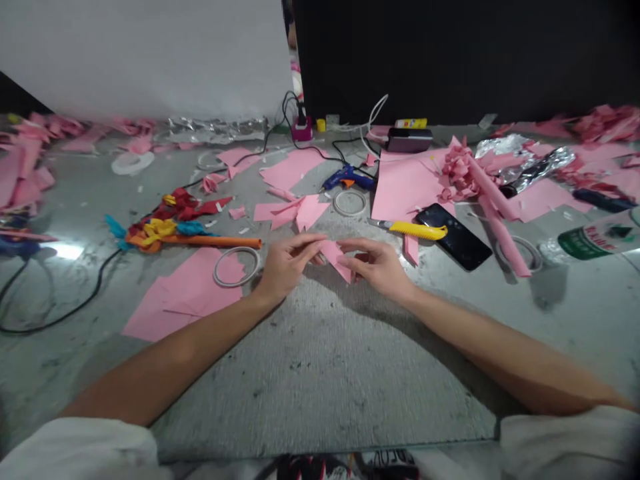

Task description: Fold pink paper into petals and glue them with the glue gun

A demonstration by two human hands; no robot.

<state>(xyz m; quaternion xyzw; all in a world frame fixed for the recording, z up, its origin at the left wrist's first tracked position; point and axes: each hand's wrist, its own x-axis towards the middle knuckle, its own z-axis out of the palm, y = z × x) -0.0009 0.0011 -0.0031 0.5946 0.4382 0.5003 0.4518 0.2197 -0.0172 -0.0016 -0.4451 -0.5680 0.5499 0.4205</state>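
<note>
Between my two hands, just above the middle of the table, is a small folded piece of pink paper [334, 259]. My left hand [290, 262] pinches its left end between thumb and fingers. On the other side, my right hand [374, 264] grips the paper's right edge, thumb toward me. Beyond the hands lie cut pink paper pieces [295, 212] and a roll of tape [350, 203]. A yellow utility knife [418, 230] rests to the right, partly over a black phone [457, 240]. Left of my left hand, another tape roll [237, 267] sits on pink sheets [185, 293].
A blue glue gun [349, 178] and its cable lie farther back. Orange paper stems with coloured paper flowers [175, 223] are at left. At right are a rolled pink paper flower [493, 193], crumpled foil [543, 167] and a plastic bottle [597, 237] on its side.
</note>
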